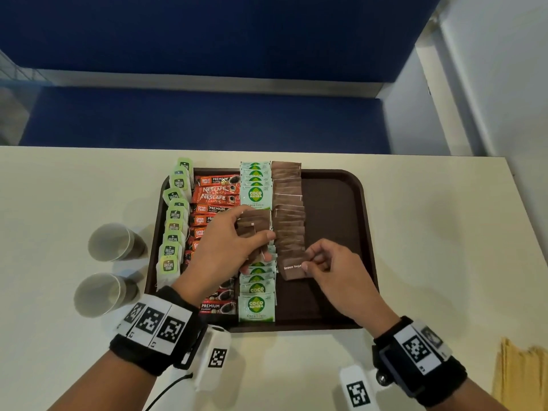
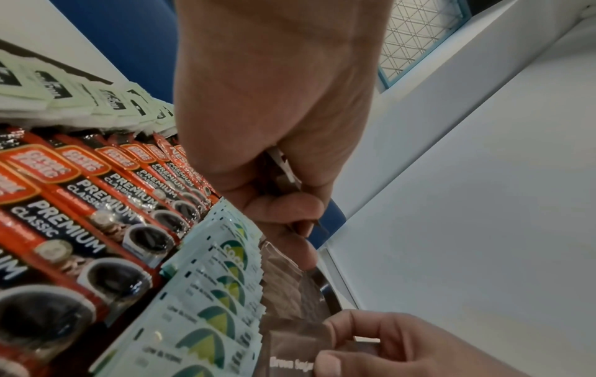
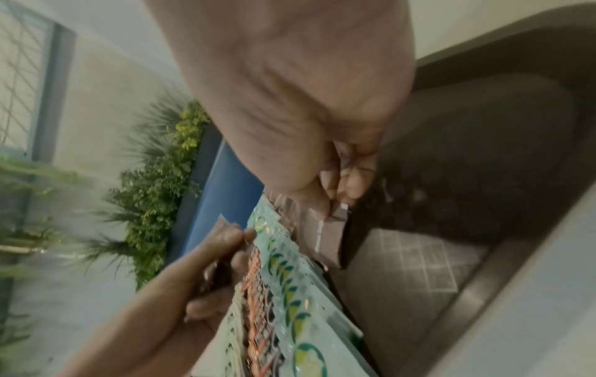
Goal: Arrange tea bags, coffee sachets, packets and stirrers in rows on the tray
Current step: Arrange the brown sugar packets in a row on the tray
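A dark brown tray (image 1: 335, 185) holds four rows: green tea bags (image 1: 175, 216), red coffee sachets (image 1: 215, 191), pale green Coco Natura sugar packets (image 1: 255, 304) and brown sugar packets (image 1: 289, 200). My left hand (image 1: 237, 238) hovers over the middle of the tray and grips a small stack of brown sugar packets (image 1: 255, 225), seen in the left wrist view as a stack (image 2: 283, 176) between curled fingers. My right hand (image 1: 320, 259) pinches the right edge of one brown sugar packet (image 1: 292, 266) lying at the near end of the brown row (image 3: 329, 239).
Two paper cups (image 1: 114, 241) (image 1: 99, 295) stand on the cream table left of the tray. A bundle of yellow wooden stirrers (image 1: 519, 372) lies at the table's near right corner. The tray's right third (image 1: 335, 232) is bare. A blue partition stands behind the table.
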A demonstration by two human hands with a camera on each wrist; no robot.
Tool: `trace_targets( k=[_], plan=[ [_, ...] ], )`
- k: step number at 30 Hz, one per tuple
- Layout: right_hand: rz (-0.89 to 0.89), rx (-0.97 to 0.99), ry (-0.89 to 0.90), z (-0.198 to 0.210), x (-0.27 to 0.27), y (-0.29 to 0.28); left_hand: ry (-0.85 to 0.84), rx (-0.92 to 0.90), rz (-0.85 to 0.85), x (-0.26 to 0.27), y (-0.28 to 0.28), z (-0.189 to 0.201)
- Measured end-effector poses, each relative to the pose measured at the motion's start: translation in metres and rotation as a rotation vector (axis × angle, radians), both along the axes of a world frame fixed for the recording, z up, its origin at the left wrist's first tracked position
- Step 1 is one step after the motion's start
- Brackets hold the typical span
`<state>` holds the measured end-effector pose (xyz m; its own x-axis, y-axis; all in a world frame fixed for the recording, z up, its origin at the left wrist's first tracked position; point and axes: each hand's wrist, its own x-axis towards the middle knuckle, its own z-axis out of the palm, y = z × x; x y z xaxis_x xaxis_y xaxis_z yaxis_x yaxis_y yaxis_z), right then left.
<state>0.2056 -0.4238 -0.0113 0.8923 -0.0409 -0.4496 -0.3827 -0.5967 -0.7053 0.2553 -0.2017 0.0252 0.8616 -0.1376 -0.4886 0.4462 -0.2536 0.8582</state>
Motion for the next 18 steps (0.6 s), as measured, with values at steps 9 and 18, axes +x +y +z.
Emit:
trace_targets(
  k=[9, 18],
  plan=[
    [0.135, -0.142, -0.247, -0.012, -0.016, 0.010, -0.027, -0.008, -0.003, -0.001, 0.000, 0.006],
    [0.260, -0.160, -0.221, -0.016, -0.012, 0.017, -0.020, -0.015, 0.013, -0.002, 0.002, 0.004]
  ],
)
